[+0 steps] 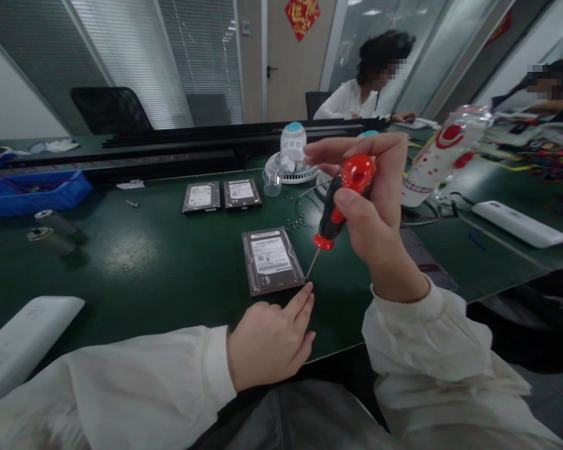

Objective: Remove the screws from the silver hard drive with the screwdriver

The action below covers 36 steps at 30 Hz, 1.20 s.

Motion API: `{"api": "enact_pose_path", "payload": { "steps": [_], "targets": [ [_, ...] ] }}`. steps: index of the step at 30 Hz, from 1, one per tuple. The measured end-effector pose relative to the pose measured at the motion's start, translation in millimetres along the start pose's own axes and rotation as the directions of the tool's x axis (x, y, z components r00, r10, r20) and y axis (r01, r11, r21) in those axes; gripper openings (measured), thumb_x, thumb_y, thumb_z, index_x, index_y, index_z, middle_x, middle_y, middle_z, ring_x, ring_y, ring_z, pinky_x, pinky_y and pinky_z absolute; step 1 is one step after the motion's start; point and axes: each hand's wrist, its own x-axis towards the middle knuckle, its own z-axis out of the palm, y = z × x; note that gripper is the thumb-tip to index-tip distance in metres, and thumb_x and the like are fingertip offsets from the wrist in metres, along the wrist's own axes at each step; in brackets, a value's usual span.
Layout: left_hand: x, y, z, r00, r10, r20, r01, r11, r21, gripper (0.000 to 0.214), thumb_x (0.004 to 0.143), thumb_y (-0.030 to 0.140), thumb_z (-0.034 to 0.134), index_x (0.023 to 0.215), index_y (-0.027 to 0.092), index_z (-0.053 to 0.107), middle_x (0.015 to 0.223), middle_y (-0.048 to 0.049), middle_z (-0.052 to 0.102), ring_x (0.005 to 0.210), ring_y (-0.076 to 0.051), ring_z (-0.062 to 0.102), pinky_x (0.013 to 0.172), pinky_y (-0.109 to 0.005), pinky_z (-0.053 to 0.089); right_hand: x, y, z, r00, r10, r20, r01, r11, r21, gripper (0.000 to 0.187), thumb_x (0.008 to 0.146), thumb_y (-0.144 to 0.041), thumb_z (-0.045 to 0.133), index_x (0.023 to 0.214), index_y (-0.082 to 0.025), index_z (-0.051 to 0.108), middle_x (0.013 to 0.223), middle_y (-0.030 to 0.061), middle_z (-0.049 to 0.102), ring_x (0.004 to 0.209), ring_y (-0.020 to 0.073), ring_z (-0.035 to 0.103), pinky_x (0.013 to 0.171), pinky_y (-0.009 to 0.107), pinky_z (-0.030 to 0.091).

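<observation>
My right hand [375,212] grips a red-and-black screwdriver [334,215], thumb on one side of the handle and the index finger stretched past it. Its shaft slants down to the near right corner of a hard drive [271,261], which lies flat with its label up. My left hand [274,337] rests on the table just in front of the drive. The index and middle fingers reach forward, their tips at that corner beside the screwdriver's tip. Whether a screw sits under the tip is too small to tell.
Two more hard drives [221,196] lie farther back. Loose screws [296,222] are scattered near a clear plastic cup [272,182] and a white fan [293,153]. A blue bin [35,192] and metal cylinders [51,231] stand left. A co-worker [356,94] sits across the table.
</observation>
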Motion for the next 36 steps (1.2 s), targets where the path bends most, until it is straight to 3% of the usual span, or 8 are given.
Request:
{"api": "enact_pose_path", "payload": {
  "steps": [6,9,12,16,21,25,31,36],
  "targets": [
    [0.2,0.2,0.8,1.000,0.004,-0.005,-0.004,1.000,-0.006,0.056,0.100,0.035,0.035,0.144,0.004,0.049,0.155,-0.0184,0.040,0.073,-0.020,0.073,0.058,-0.036,0.058,-1.3,-4.7,-5.2,0.995,-0.100,-0.005,0.098,0.982,-0.163,0.042,0.083,-0.041,0.066,0.124,-0.031,0.066,0.109,0.0030,0.068,0.096,0.0216,0.064,0.087,0.042,0.057],
    [0.6,0.5,0.8,1.000,0.007,-0.005,-0.007,1.000,-0.002,0.056,0.100,0.035,0.035,0.144,0.004,0.049,0.156,-0.0186,0.039,0.072,-0.019,0.073,0.059,-0.035,0.058,-5.6,-2.1,-1.9,0.998,-0.065,-0.010,0.062,0.986,-0.153,0.044,0.090,-0.049,0.054,0.131,-0.034,0.061,0.119,0.0026,0.067,0.101,0.0224,0.067,0.091,0.041,0.057],
    [0.7,0.5,0.1,1.000,0.006,0.001,-0.006,1.000,0.001,0.056,0.100,0.035,0.035,0.144,0.004,0.050,0.156,-0.0182,0.039,0.071,-0.019,0.072,0.059,-0.035,0.058,-6.4,-1.1,1.9,0.998,-0.050,-0.026,0.046,0.990,-0.134,0.037,0.094,-0.052,0.046,0.123,-0.036,0.063,0.120,0.0018,0.066,0.108,0.0227,0.067,0.091,0.039,0.058],
    [0.9,0.5,-0.1,1.000,0.003,0.006,-0.003,1.000,0.001,0.057,0.100,0.036,0.036,0.144,0.004,0.049,0.156,-0.0198,0.038,0.073,-0.019,0.073,0.060,-0.035,0.058,-2.3,-3.1,2.2,0.995,-0.091,-0.047,0.085,0.989,-0.123,0.038,0.082,-0.054,0.067,0.111,-0.031,0.059,0.106,0.0004,0.065,0.092,0.0199,0.068,0.084,0.040,0.059],
    [1.0,0.4,-1.1,1.000,0.005,0.017,-0.005,1.000,0.002,0.057,0.100,0.036,0.035,0.145,0.004,0.048,0.156,-0.0210,0.038,0.074,-0.020,0.073,0.060,-0.035,0.058,-1.9,-2.6,1.1,0.998,0.049,-0.048,-0.051,0.998,-0.038,0.033,0.086,-0.052,0.064,0.109,-0.032,0.052,0.106,0.0018,0.064,0.102,0.0230,0.070,0.094,0.045,0.057],
    [1.3,0.4,-2.6,1.000,0.002,0.030,-0.002,1.000,-0.006,0.057,0.100,0.036,0.035,0.145,0.004,0.048,0.156,-0.0216,0.037,0.073,-0.020,0.073,0.060,-0.035,0.058,-3.6,1.9,1.9,0.999,0.039,0.008,-0.039,0.994,0.099,0.032,0.090,-0.051,0.055,0.115,-0.032,0.050,0.115,0.0040,0.063,0.116,0.0268,0.067,0.105,0.052,0.051],
    [2.0,0.3,-1.6,1.000,0.003,0.029,-0.002,1.000,-0.013,0.057,0.100,0.035,0.035,0.145,0.003,0.048,0.156,-0.0216,0.036,0.077,-0.021,0.074,0.061,-0.036,0.058,-1.3,-0.4,-1.9,0.998,-0.034,-0.057,0.024,0.987,-0.158,0.046,0.072,-0.054,0.078,0.109,-0.033,0.062,0.112,0.0023,0.064,0.115,0.0275,0.062,0.103,0.050,0.054],
    [1.5,-0.2,-0.8,1.000,-0.001,0.032,0.001,1.000,-0.011,0.056,0.100,0.035,0.036,0.145,0.004,0.048,0.156,-0.0204,0.037,0.075,-0.020,0.073,0.060,-0.035,0.058,-4.2,-2.6,-2.5,0.998,0.029,-0.056,-0.035,0.993,-0.113,0.047,0.083,-0.055,0.064,0.126,-0.036,0.060,0.111,0.0027,0.068,0.103,0.0259,0.067,0.096,0.048,0.058]
  ]
}}
